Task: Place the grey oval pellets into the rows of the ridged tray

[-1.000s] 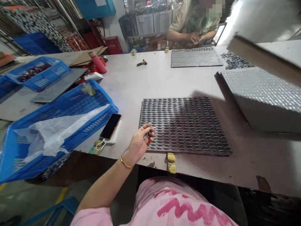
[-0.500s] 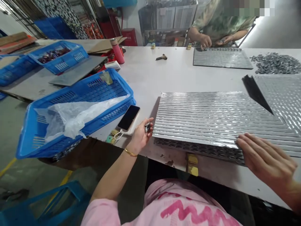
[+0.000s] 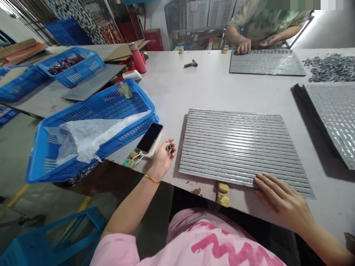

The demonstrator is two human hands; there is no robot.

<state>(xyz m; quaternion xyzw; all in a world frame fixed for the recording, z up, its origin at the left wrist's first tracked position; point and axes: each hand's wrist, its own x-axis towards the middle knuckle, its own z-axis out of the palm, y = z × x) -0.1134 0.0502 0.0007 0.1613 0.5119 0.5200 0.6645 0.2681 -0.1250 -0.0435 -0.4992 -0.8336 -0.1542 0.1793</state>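
A grey ridged panel [image 3: 235, 147] with shiny parallel strips lies flat on the table in front of me. My right hand [image 3: 283, 199] rests on its near edge, fingers stretched out and close together, palm down. To the left of the panel, my left hand [image 3: 164, 157] is palm up with its fingers curled around a small shiny metal piece [image 3: 169, 149]. Whether more pieces lie in that palm is hidden. Just behind this hand lies a phone [image 3: 150, 137] with a white cable.
A blue basket [image 3: 94, 107] with a plastic bag stands left. Another shiny panel [image 3: 332, 114] lies right, near a heap of small metal pieces [image 3: 332, 66]. Across the table, a co-worker's hand [image 3: 244, 46] touches a similar panel [image 3: 266, 63]. A hammer-like tool [image 3: 190, 64] lies behind.
The near panel's raised front edge has come down and it now lies flat, apart from the right-hand panel. My right hand has moved left and toward me along the edge; my left hand shifted slightly left.
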